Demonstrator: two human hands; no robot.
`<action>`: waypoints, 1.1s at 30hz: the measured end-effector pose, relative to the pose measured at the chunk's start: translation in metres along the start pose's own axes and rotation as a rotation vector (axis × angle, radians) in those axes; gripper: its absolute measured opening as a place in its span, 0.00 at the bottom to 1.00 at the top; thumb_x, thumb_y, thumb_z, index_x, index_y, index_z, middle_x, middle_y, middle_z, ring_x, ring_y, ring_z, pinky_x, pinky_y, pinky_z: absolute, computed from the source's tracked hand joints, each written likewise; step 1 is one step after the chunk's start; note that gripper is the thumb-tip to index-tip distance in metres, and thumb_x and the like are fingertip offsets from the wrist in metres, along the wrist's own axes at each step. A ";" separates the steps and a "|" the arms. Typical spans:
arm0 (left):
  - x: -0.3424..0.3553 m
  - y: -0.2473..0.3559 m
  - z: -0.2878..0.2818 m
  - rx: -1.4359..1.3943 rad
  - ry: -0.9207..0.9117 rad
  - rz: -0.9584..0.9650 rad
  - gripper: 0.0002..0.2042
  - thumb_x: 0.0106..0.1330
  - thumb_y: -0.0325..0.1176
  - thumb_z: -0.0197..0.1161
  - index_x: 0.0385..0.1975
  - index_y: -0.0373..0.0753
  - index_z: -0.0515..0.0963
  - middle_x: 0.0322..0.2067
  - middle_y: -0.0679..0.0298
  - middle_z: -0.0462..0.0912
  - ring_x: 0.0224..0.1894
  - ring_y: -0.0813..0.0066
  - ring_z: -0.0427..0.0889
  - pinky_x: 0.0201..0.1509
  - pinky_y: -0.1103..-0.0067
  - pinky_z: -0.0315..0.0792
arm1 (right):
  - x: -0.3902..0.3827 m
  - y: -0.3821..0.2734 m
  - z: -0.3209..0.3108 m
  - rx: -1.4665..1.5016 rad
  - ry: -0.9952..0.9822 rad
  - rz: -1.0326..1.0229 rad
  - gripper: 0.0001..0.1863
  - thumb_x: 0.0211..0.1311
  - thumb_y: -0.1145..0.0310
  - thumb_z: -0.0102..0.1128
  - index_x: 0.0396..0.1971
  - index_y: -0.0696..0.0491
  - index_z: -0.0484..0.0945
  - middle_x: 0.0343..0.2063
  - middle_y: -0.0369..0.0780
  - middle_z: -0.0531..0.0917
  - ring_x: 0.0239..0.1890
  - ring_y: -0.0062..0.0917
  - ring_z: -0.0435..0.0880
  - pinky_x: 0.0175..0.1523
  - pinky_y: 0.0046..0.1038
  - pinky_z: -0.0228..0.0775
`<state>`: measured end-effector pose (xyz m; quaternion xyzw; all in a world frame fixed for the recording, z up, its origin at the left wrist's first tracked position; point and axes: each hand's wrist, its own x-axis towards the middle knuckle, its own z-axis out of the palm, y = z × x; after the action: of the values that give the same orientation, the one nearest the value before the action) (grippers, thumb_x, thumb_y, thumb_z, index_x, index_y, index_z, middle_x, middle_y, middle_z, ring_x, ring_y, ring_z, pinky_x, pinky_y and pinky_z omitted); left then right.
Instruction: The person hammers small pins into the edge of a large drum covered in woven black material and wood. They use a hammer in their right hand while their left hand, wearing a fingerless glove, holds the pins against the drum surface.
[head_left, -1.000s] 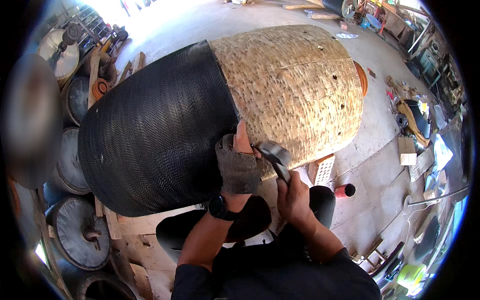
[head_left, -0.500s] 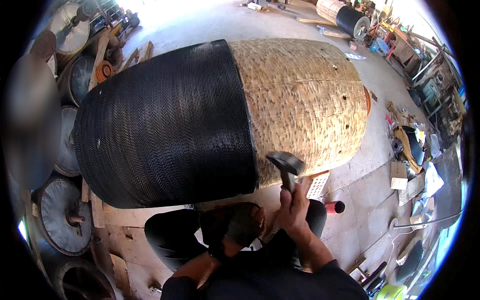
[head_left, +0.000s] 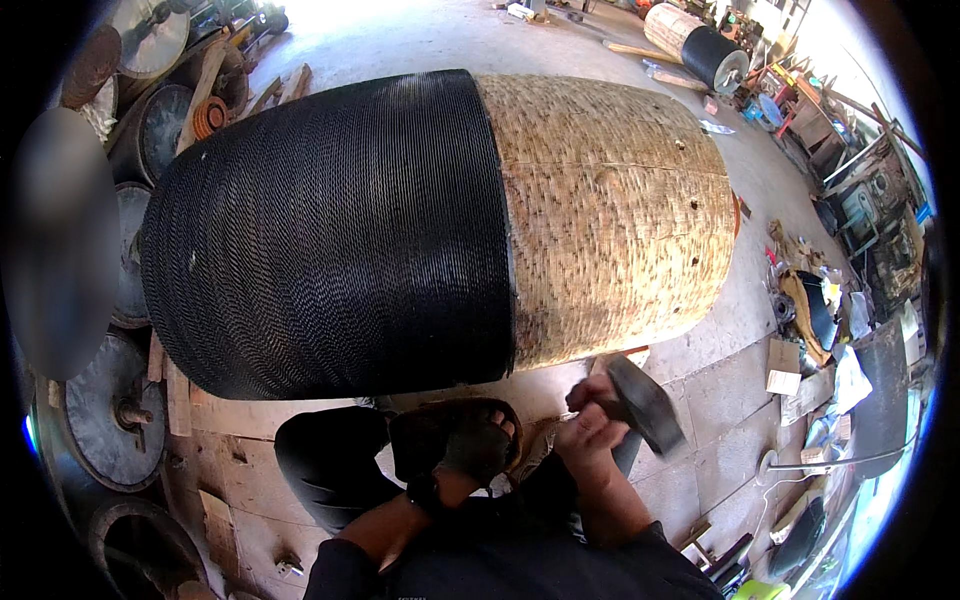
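A big drum (head_left: 610, 220) lies on its side in front of me. Its right part shows pale, pitted wood with small dark holes; black ridged covering (head_left: 340, 240) wraps the left part. Below the drum's near side, my right hand (head_left: 592, 425) is closed round a hammer, its dark head (head_left: 648, 408) tipped to the right and smeared by motion. My left hand (head_left: 478, 447), in a dark glove with bare fingertips, is at a dark, brown-rimmed pouch or container (head_left: 418, 440) by my lap. Its fingers are bent in; what they hold cannot be made out.
Round metal-ended rollers (head_left: 115, 410) line the left side beside wooden planks (head_left: 178, 395). Another part-black drum (head_left: 700, 50) lies far right. A cardboard box (head_left: 783, 368) and assorted scrap cover the right-hand floor. A metal rod (head_left: 840, 462) on a round base stands lower right.
My right hand has swung the hammer down and back from the drum, its head turning to the right. My left hand stays by the dark pouch, fingertips now showing. The view has shifted slightly.
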<state>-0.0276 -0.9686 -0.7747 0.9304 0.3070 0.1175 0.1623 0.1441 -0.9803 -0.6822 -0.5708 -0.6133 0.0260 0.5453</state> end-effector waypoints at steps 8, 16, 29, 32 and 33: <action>-0.005 -0.001 0.009 0.097 0.069 0.025 0.15 0.61 0.35 0.57 0.44 0.37 0.79 0.46 0.52 0.80 0.51 0.54 0.78 0.55 0.63 0.72 | 0.001 -0.028 0.000 0.088 -0.039 0.201 0.09 0.70 0.70 0.50 0.38 0.62 0.72 0.19 0.41 0.74 0.21 0.28 0.73 0.29 0.29 0.68; 0.006 0.001 -0.016 -0.116 0.225 -0.043 0.11 0.59 0.35 0.62 0.38 0.36 0.77 0.42 0.52 0.81 0.44 0.55 0.81 0.41 0.64 0.78 | 0.018 -0.016 0.016 -0.303 -0.159 0.248 0.08 0.68 0.70 0.57 0.34 0.60 0.72 0.21 0.54 0.77 0.23 0.47 0.81 0.27 0.39 0.70; 0.013 -0.004 -0.046 -0.323 0.463 -0.095 0.10 0.60 0.29 0.64 0.40 0.36 0.77 0.39 0.52 0.79 0.37 0.55 0.81 0.38 0.65 0.76 | -0.001 -0.020 0.005 -0.157 -0.123 0.285 0.11 0.68 0.69 0.57 0.43 0.61 0.73 0.19 0.50 0.77 0.22 0.44 0.82 0.29 0.36 0.73; 0.029 -0.020 -0.074 -0.222 0.692 0.017 0.13 0.59 0.26 0.64 0.44 0.36 0.77 0.41 0.53 0.79 0.38 0.57 0.81 0.37 0.67 0.76 | -0.014 -0.017 -0.001 0.027 0.016 0.192 0.07 0.69 0.73 0.47 0.36 0.61 0.73 0.20 0.35 0.74 0.21 0.18 0.71 0.26 0.23 0.63; 0.033 -0.032 -0.085 -0.163 0.774 0.062 0.15 0.59 0.24 0.64 0.47 0.35 0.77 0.41 0.53 0.79 0.38 0.58 0.81 0.37 0.67 0.76 | -0.008 -0.013 0.004 -0.082 -0.020 0.176 0.07 0.68 0.73 0.49 0.38 0.61 0.73 0.22 0.41 0.76 0.24 0.28 0.75 0.29 0.29 0.67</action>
<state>-0.0453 -0.9047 -0.7044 0.8102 0.3069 0.4885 0.1043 0.1304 -0.9885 -0.6802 -0.6443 -0.5666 0.0543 0.5108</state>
